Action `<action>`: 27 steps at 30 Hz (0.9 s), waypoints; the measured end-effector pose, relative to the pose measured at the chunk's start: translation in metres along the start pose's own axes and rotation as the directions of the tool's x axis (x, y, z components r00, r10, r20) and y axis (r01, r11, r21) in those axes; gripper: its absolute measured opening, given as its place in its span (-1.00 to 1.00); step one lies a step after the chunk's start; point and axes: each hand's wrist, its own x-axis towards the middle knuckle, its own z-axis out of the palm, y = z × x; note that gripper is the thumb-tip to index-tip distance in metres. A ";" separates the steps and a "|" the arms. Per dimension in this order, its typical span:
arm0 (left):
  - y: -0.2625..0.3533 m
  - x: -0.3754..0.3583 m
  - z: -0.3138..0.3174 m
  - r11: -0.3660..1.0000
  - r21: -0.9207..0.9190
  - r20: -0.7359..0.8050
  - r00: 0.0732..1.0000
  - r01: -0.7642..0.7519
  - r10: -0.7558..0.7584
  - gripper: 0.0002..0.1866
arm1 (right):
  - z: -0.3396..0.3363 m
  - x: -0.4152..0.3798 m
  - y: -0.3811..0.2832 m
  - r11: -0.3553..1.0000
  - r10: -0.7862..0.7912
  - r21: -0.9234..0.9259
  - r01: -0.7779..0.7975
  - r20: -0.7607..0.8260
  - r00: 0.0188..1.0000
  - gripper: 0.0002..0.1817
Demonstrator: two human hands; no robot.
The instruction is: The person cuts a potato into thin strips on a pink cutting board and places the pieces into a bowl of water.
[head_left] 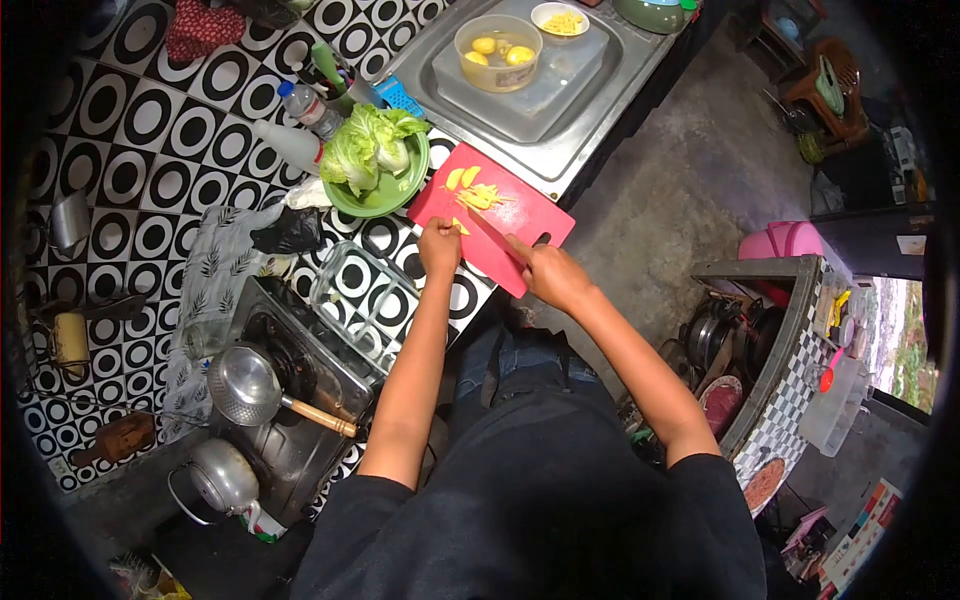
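Observation:
A red cutting board (510, 210) lies on the patterned counter beside the sink. My right hand (552, 274) is closed round a knife (492, 232), its blade pointing up and left over the board. At the board's lower left edge, my left hand (440, 248) is closed, with a small yellow piece (460, 226) at its fingertips. Thin yellow strips (484, 196) lie in a pile near the top of the board, and yellow slices (462, 179) sit just left of them.
Left of the board stands a green bowl (400, 190) of leafy vegetable. A tub of yellow pieces in water (498, 72) and a small white bowl (560, 33) rest over the sink (430, 95). Nearer are a glass dish (350, 318), a stove (330, 400), a strainer (245, 385) and a kettle (225, 475).

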 end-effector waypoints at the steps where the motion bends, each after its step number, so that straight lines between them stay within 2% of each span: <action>1: 0.000 0.000 0.000 1.000 0.006 0.010 1.000 0.007 -0.007 -0.84 | 0.001 0.000 -0.001 1.000 0.001 -0.001 -0.001 0.001 1.000 -0.31; 8: -0.026 0.013 0.014 0.999 -0.035 0.034 0.999 0.040 -0.039 -0.87 | 0.011 -0.007 -0.017 0.998 0.054 0.029 -0.053 -0.045 0.998 -0.28; 15: -0.004 0.008 0.002 0.960 -0.186 0.175 0.968 0.211 -0.179 -0.90 | 0.013 -0.008 -0.042 0.995 0.091 0.033 -0.094 0.067 0.994 -0.17; 27: 0.006 0.000 -0.002 0.957 -0.242 0.160 0.979 0.160 -0.124 -0.81 | 0.020 -0.007 -0.054 0.997 0.073 0.021 -0.075 0.065 0.995 -0.14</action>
